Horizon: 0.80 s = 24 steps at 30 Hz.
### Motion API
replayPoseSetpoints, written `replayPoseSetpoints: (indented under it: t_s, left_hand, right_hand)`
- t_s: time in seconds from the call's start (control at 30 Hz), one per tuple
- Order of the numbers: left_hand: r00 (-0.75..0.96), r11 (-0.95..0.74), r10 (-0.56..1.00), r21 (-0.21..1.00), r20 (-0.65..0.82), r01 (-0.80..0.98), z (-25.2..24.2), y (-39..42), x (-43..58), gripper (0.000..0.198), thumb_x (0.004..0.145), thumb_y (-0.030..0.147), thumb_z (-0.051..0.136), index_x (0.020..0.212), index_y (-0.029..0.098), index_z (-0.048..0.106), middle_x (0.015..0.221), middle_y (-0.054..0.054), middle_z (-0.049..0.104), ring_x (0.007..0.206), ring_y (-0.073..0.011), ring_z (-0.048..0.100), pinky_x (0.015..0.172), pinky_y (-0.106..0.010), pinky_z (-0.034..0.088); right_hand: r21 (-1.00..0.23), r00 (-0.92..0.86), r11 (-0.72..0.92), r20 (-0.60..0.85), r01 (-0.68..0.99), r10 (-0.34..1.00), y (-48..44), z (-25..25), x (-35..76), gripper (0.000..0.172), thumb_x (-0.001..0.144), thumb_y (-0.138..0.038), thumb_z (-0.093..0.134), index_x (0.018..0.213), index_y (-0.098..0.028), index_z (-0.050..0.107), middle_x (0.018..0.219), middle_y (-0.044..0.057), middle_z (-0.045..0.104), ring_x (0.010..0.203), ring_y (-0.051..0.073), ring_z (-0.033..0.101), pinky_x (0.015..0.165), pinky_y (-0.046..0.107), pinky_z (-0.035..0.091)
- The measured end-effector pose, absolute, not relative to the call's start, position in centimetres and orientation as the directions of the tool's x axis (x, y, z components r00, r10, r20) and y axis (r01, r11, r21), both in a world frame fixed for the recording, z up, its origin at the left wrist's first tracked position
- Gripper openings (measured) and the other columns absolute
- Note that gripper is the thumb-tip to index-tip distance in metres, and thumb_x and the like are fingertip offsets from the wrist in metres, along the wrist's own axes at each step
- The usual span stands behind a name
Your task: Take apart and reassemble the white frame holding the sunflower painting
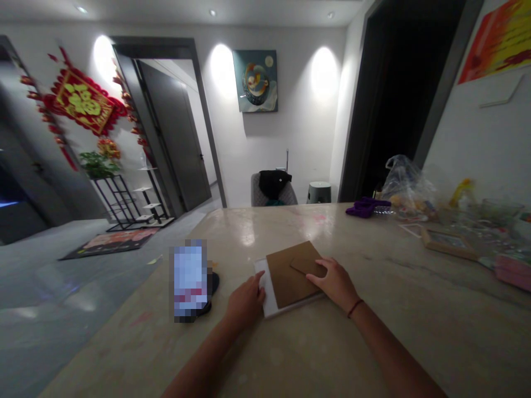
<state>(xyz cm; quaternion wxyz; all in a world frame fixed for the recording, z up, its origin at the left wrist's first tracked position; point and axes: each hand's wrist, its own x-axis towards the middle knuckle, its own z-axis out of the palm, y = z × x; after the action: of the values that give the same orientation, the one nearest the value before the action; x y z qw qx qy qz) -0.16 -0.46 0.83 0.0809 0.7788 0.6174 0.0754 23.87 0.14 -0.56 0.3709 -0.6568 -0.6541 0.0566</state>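
In the head view a white picture frame (271,298) lies face down on the table, with a brown backing board (286,276) over most of its back. The white rim shows along the left side and the near edge. On the board sits a small brown stand flap (302,266). My left hand (248,301) holds the frame's left edge, index finger on the white rim and the other fingers curled beside it. With thumb and fingers closed around the flap's right part, my right hand (335,281) rests on the board. Its fingertips partly cover the flap.
A phone with a blurred screen (189,279) stands on a dark holder left of the frame. Along the right side are a wooden photo frame (450,243), a purple cloth item (367,207), a clear plastic bag (404,190) and a pink item (513,271). A chair (257,190) stands beyond the table.
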Motion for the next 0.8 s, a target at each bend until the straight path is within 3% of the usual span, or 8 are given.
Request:
replayPoseSetpoints:
  t_s: [0.37,0.8]
  left_hand:
    - [0.233,-0.231,0.972,0.184,0.011,0.955,0.4,-0.2,-0.1,0.042,0.083,0.025,0.032,0.122,0.019,0.045,0.112,-0.007,0.059,0.098,-0.0174,0.056,0.082,-0.027,0.04]
    - [0.211,-0.211,0.977,0.17,0.019,0.963,0.7,-0.4,0.4,0.046,0.083,0.02,0.03,0.128,0.015,0.039,0.119,-0.01,0.054,0.108,-0.018,0.05,0.093,-0.028,0.034]
  right_hand:
    - [-0.565,0.167,0.089,0.385,0.82,0.908,-0.1,0.8,27.1,0.041,0.062,-0.035,0.066,0.098,-0.016,0.063,0.113,0.011,0.056,0.103,0.023,0.054,0.089,0.033,0.041]
    - [-0.512,0.201,-0.023,0.295,0.858,0.934,-1.1,0.9,26.4,0.035,0.062,-0.037,0.064,0.091,-0.019,0.058,0.096,0.006,0.055,0.082,0.019,0.059,0.069,0.029,0.044]
